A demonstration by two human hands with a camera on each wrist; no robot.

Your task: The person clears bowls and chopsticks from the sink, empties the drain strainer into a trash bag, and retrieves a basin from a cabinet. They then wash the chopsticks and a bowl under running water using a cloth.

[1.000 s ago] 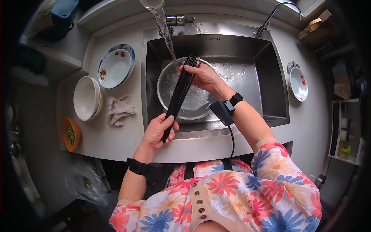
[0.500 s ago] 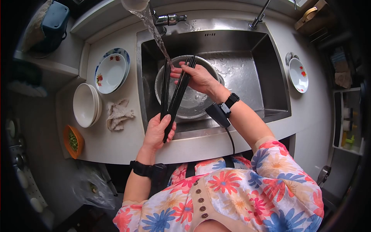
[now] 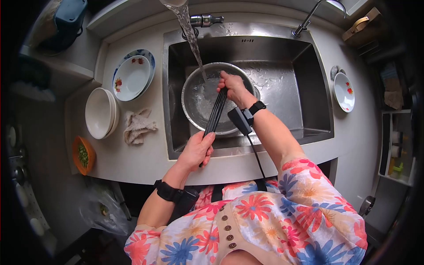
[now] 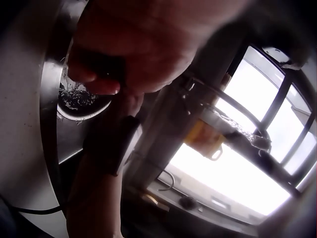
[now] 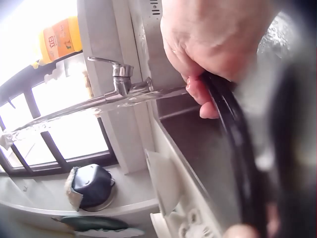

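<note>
A bundle of black chopsticks (image 3: 215,112) slants over the metal basin (image 3: 183,108), which holds water and stands in the sink. My left hand (image 3: 197,150) grips the near end of the bundle above the sink's front edge. Around its far end curl the fingers of my right hand (image 3: 234,88), over the basin. The right wrist view also has the right hand (image 5: 218,39) wrapped round the dark chopsticks (image 5: 233,124). From the tap, a stream of water (image 3: 191,37) falls into the basin, left of the right hand.
Left of the sink (image 3: 282,88) are flowered plates (image 3: 132,77), stacked white bowls (image 3: 98,112), a crumpled cloth (image 3: 139,126) and an orange basket (image 3: 84,154) with green bits. A flowered dish (image 3: 343,92) sits on the right counter. A second, thin faucet (image 3: 302,28) rises behind the sink.
Half a second ago the chopsticks were spread in two groups beside my right hand's extended fingers. Now they are together, with that hand closed round their far end. The left hand keeps its hold.
</note>
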